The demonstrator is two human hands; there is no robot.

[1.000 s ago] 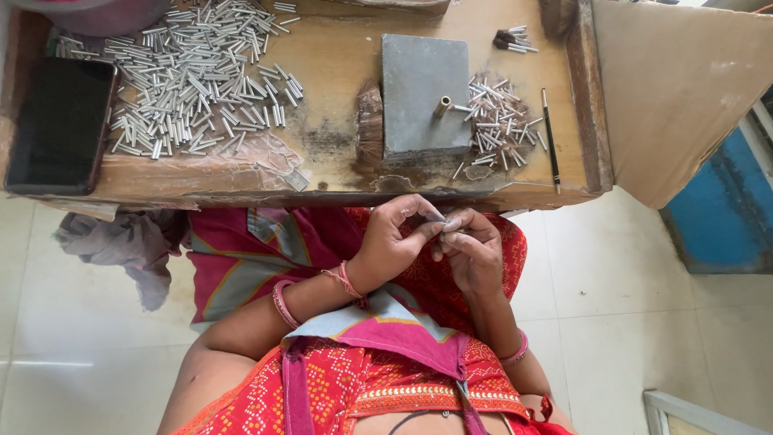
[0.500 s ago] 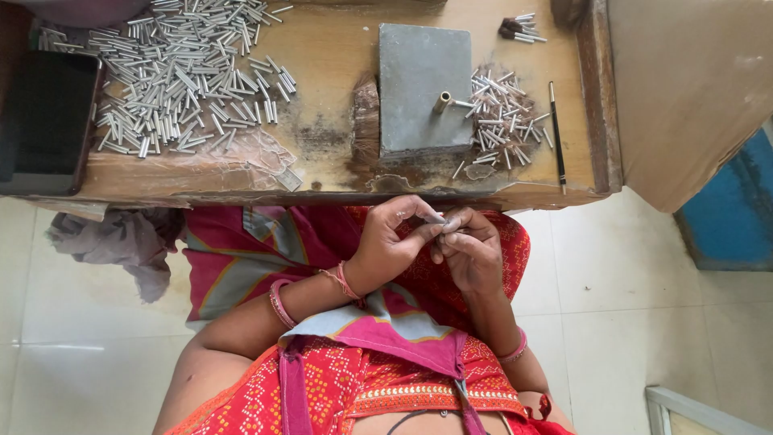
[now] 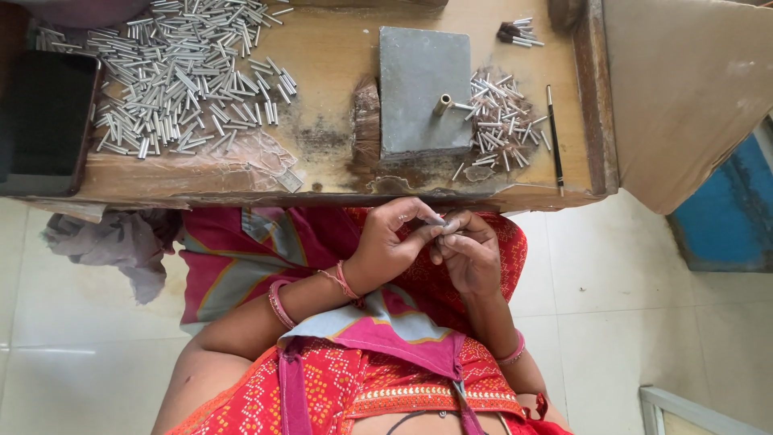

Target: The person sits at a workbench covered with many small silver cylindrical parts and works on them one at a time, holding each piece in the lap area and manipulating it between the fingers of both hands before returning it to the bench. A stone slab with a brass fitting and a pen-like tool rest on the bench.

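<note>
Both hands meet in the lap: left hand (image 3: 394, 242) and right hand (image 3: 467, 251) fingertips pinched shut around small metal tube (image 3: 440, 219); light, stiff, slippery, best gripped mid-length

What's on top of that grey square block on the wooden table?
On the grey block only a short brass tube stands near its right edge; the remaining face is bare. Whatever lies beneath the block is hidden.

You're in a red-orange top with small white dots and a gold embroidered band, pink straps crossing it. Red patterned cloth with grey and pink panels over the lap. Left hand (image 3: 386, 246) – pink bangles plus a thin thread at the wrist. Right hand (image 3: 467, 254) – one pink bangle, arms bare.
</note>
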